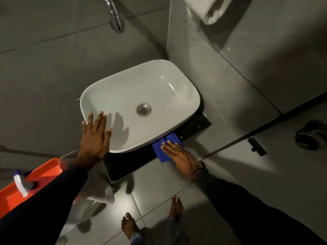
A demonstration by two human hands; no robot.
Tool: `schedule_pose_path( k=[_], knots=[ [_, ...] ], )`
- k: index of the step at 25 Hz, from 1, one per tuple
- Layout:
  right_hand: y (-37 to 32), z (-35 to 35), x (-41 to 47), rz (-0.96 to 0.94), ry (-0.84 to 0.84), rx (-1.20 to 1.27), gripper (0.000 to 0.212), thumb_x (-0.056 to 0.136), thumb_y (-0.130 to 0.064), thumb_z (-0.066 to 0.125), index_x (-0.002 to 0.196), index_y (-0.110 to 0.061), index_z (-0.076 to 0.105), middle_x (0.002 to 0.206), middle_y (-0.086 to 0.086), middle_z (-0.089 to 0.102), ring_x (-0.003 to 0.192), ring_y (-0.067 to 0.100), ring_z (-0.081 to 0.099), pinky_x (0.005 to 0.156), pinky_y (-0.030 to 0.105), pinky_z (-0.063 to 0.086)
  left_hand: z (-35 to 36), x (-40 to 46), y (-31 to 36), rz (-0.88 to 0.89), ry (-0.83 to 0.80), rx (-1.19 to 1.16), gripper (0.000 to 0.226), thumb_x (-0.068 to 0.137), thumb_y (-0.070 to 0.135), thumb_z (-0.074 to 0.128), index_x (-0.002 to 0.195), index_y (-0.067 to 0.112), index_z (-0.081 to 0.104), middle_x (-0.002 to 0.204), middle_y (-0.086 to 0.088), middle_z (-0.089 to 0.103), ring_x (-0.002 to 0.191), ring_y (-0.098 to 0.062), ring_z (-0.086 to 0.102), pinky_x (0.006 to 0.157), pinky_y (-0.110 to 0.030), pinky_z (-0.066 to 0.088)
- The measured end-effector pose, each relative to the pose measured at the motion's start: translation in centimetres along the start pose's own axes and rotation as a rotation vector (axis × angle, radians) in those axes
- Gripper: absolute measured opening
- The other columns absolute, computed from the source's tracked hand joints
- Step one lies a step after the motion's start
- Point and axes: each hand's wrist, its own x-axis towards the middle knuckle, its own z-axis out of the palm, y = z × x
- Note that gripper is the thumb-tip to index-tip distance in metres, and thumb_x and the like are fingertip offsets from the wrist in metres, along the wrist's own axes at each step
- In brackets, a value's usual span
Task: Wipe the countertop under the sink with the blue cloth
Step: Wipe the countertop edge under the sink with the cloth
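Observation:
A white vessel sink sits on a small black countertop. The blue cloth lies on the counter's front strip, partly tucked under the sink's rim. My right hand presses flat on the cloth, fingers stretched toward the sink. My left hand rests flat on the sink's near left rim with fingers spread and nothing in it.
A chrome tap juts from the grey tiled wall above the basin. An orange bin with a spray bottle stands at lower left, beside a white crumpled cloth. My bare feet stand on grey floor tiles.

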Motion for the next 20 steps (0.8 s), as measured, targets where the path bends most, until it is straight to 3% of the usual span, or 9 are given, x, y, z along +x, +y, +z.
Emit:
schedule_pose_path(
  k=[6, 9, 14, 20],
  knots=[
    [12.2, -6.5, -1.8, 0.288, -0.002, -0.044, 0.086, 0.085, 0.017, 0.04, 0.159, -0.017, 0.012, 0.17, 0.002, 0.008, 0.159, 0.023, 0.004, 0.129, 0.032, 0.008, 0.4, 0.0, 0.0, -0.012, 0.013, 0.023, 0.067, 0.101, 0.04, 0.022, 0.155, 0.003, 0.034, 0.167, -0.013, 0.028, 0.158, -0.039, 0.01, 0.123, -0.06, 0.009],
    [13.7, -7.2, -1.8, 0.32, 0.001, -0.044, 0.084, 0.089, 0.016, 0.04, 0.16, -0.019, 0.012, 0.17, -0.002, 0.009, 0.158, 0.02, 0.006, 0.129, 0.032, 0.013, 0.4, 0.1, 0.1, -0.028, 0.008, 0.028, 0.068, 0.1, 0.042, 0.021, 0.155, 0.004, 0.033, 0.167, -0.012, 0.028, 0.158, -0.038, 0.009, 0.124, -0.059, 0.007],
    [9.2, -5.8, -1.0, 0.476, 0.067, 0.118, 0.075, 0.089, 0.019, 0.04, 0.157, -0.01, 0.024, 0.168, 0.007, 0.018, 0.158, 0.027, 0.01, 0.129, 0.034, 0.011, 0.6, 0.2, -0.1, -0.025, -0.022, 0.037, 0.068, 0.101, 0.044, 0.02, 0.157, 0.007, 0.029, 0.168, -0.01, 0.025, 0.159, -0.036, 0.005, 0.125, -0.058, 0.005],
    [-3.0, -1.3, -0.6, 0.372, 0.059, 0.25, 0.071, 0.092, 0.016, 0.038, 0.156, -0.013, 0.026, 0.168, 0.006, 0.016, 0.158, 0.027, 0.008, 0.129, 0.031, 0.011, 0.5, 0.4, -0.4, -0.029, -0.04, 0.001, 0.071, 0.101, 0.049, 0.018, 0.159, 0.009, 0.023, 0.171, -0.007, 0.017, 0.159, -0.032, 0.001, 0.127, -0.055, 0.0]
  ],
)
